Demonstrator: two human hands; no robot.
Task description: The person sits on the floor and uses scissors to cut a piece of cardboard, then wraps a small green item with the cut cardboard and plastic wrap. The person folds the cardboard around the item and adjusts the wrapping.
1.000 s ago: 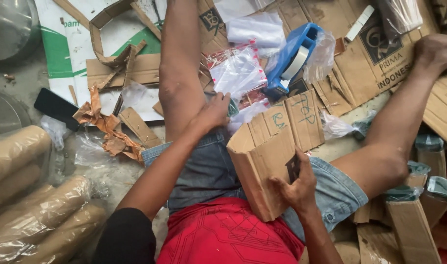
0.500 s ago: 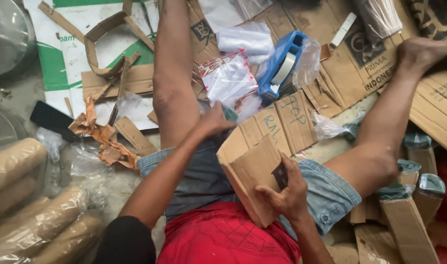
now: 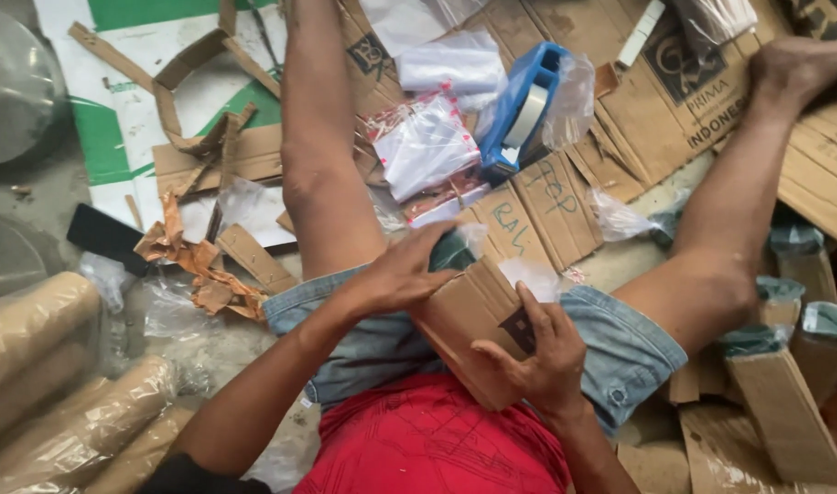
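I sit on the floor with legs spread, a folded brown cardboard piece (image 3: pixel 469 316) resting on my lap. My left hand (image 3: pixel 402 273) lies flat on its upper left edge, fingers reaching a dark green item (image 3: pixel 455 249) tucked at the top. My right hand (image 3: pixel 542 352) grips the cardboard's lower right side, thumb over a dark patch. A blue tape dispenser (image 3: pixel 519 110) lies on flattened cardboard beyond my knees, beside clear plastic bags (image 3: pixel 427 146).
Paper-wrapped rolls in plastic (image 3: pixel 43 384) lie at the left. Torn cardboard scraps (image 3: pixel 194 265) and a black flat object (image 3: pixel 107 236) are on the floor. Small cardboard-wrapped packets with green tops (image 3: pixel 784 402) stand by my right leg. Flattened boxes (image 3: pixel 684 82) cover the floor ahead.
The cardboard piece has dropped lower on my lap and looks more folded. My left hand has slid down onto its top edge; my right hand has shifted along its lower side.
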